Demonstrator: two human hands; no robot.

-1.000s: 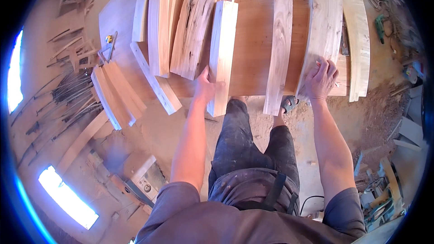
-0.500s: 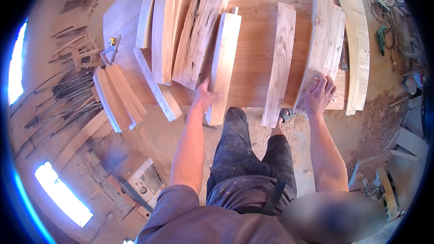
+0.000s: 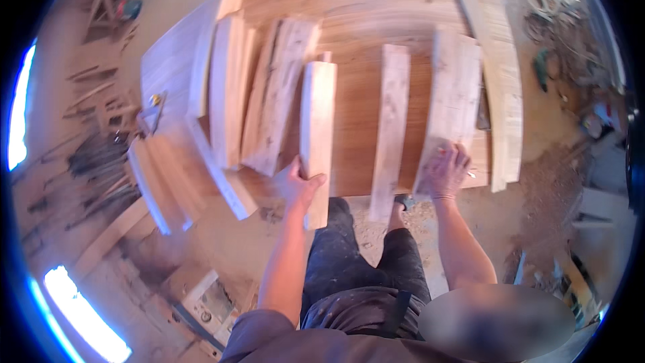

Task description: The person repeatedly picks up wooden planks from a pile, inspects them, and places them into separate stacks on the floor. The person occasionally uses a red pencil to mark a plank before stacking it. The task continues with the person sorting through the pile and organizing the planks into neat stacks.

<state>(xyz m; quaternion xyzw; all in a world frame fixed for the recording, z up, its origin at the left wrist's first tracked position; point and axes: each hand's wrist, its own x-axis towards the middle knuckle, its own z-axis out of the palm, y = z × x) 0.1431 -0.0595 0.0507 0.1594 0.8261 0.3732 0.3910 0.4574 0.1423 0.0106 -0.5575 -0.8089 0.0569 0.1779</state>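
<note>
Sorting of rough boards appears to be the step in hand, judged from how the planks lie spread on the worktop point(image 3: 356, 128); at centre frame the left hand point(image 3: 300, 185) has its grip closed round the near end of a narrow pale plank point(image 3: 318, 131), fingers wrapped over its edge, the plank running up the frame and overhanging the worktop's near edge; right of centre the right hand point(image 3: 447, 171) lies flat and spread on the near end of a wide pale board point(image 3: 451, 104), pressing rather than clasping, so its grip is open with nothing enclosed; between the two lies a slim plank point(image 3: 392, 124), apart from both hands; a cluster of rougher boards point(image 3: 269, 104) fills the upper left of the worktop; sawdust covers the floor point(image 3: 551, 181) at right. Any next move would probably call for a firm hold on the narrow plank while the wide board is kept steady.
</note>
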